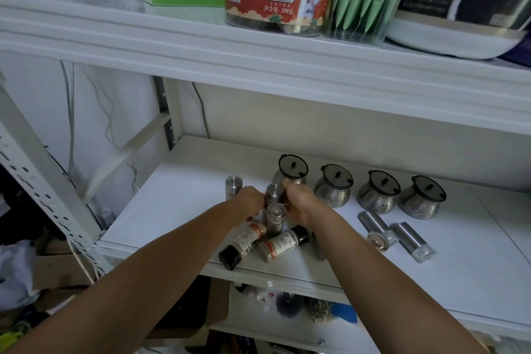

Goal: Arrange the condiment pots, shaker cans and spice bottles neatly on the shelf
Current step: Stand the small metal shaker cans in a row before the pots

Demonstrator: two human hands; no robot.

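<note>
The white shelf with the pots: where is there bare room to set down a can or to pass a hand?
Bare: the shelf left of the upright shaker can; also its front right, beside the lying shaker cans and in front of the condiment pots. Crowded: the middle, where the left hand, right hand and spice bottles meet.

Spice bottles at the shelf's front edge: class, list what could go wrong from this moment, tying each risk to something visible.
1. A spice bottle lies on its side with its black cap at the front edge of the shelf; a forearm nudge could roll it off.
2. The right hand works close to the leftmost condiment pot and might knock it out of the row.
3. The shaker cans lying on the right could roll if bumped.
</note>
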